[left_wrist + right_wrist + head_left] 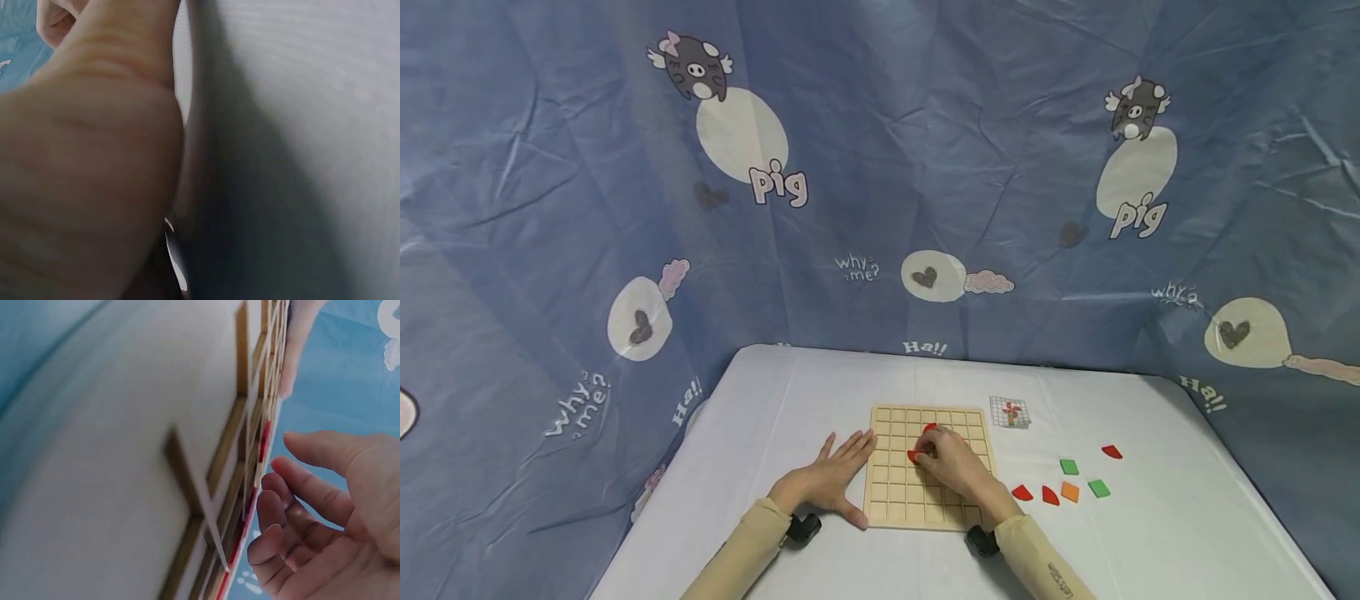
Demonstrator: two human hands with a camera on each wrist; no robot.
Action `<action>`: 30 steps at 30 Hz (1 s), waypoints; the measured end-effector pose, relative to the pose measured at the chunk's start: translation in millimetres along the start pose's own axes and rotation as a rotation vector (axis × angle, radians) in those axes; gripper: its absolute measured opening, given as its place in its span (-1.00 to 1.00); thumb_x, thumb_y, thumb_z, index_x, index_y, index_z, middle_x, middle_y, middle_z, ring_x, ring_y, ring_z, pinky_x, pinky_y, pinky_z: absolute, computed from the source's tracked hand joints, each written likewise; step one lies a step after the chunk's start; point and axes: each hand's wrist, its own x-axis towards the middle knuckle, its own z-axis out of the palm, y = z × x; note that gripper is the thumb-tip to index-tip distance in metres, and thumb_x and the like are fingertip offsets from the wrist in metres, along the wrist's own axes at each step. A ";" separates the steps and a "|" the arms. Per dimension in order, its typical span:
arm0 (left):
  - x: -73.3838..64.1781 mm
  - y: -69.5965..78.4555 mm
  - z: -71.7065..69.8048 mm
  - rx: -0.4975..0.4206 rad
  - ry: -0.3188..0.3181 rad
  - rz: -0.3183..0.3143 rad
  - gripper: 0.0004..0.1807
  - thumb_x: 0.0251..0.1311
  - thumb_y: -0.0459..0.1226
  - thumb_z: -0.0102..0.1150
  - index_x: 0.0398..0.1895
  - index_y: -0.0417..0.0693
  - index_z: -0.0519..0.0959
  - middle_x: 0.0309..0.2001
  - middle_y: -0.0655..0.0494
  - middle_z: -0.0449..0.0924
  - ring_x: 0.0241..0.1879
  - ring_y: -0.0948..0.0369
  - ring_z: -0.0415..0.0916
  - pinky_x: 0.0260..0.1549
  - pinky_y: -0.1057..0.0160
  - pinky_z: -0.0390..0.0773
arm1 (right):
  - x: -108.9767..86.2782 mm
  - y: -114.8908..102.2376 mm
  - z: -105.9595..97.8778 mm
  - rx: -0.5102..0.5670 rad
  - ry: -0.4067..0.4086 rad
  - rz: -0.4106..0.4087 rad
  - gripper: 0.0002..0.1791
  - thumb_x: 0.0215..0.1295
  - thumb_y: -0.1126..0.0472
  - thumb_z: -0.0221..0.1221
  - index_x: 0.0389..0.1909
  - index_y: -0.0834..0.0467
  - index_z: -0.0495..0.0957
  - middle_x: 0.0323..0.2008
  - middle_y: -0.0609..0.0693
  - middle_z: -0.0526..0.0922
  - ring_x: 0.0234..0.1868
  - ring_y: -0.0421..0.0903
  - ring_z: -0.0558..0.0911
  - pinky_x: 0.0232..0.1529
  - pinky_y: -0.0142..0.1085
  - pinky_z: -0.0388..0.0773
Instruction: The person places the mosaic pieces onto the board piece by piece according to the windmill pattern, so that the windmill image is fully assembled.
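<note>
A square wooden grid board [891, 492] lies on the white table. My left hand [835, 479] rests at its left side, fingers spread, fingertips and thumb by the edge; the left wrist view shows mostly its skin close up. Above the board's middle is my right hand [953, 462], fingers bent loosely. A red quarter-circle piece [913, 457] sits in the grid by its fingertips, and another red piece [930, 427] shows just beyond. In the right wrist view, thumb and fingers stand apart with nothing between them, beside a red piece [265, 442] in the grid. Some cells are hidden under the right hand.
Right of the board lie loose red pieces [1022, 493], green squares [1069, 467] and an orange square [1071, 492]. A card with a gridded red figure [1011, 412] lies at the board's upper right. A blue printed curtain [880, 208] hangs behind the table.
</note>
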 end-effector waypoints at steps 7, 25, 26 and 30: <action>1.6 0.4 0.3 0.006 -0.006 -0.013 0.50 -0.33 0.41 0.32 0.55 -0.08 -0.29 0.58 0.00 -0.40 0.55 0.01 -0.42 0.41 -0.29 -0.41 | -5.7 8.5 -16.1 0.050 0.055 0.012 -0.91 0.29 0.19 0.24 -0.25 0.11 0.64 -0.30 -0.13 0.56 -0.33 -0.27 0.54 -0.35 -0.40 0.54; 1.1 -0.3 -0.8 -0.005 0.000 -0.010 0.50 -0.33 0.42 0.32 0.55 -0.08 -0.30 0.58 -0.01 -0.38 0.55 0.00 -0.41 0.41 -0.30 -0.42 | -43.2 82.0 -96.5 -0.036 0.265 0.213 -0.90 0.25 0.23 0.26 -0.26 0.17 0.63 -0.32 0.02 0.64 -0.36 -0.15 0.55 -0.41 -0.35 0.47; 1.0 -0.4 -0.7 -0.003 0.000 -0.009 0.50 -0.32 0.42 0.31 0.55 -0.08 -0.30 0.58 -0.01 -0.38 0.55 0.00 -0.41 0.40 -0.30 -0.42 | -47.1 87.0 -100.4 -0.042 0.272 0.234 -0.89 0.26 0.23 0.25 -0.25 0.18 0.63 -0.32 0.03 0.64 -0.35 -0.14 0.55 -0.40 -0.34 0.47; 1.5 -0.9 -0.1 0.004 -0.002 -0.006 0.50 -0.32 0.43 0.30 0.55 -0.08 -0.31 0.57 -0.01 -0.39 0.55 -0.01 -0.41 0.40 -0.30 -0.41 | -61.8 105.3 -113.9 -0.063 0.296 0.300 -0.84 0.26 0.21 0.24 -0.23 0.22 0.62 -0.32 0.06 0.64 -0.35 -0.11 0.56 -0.40 -0.32 0.46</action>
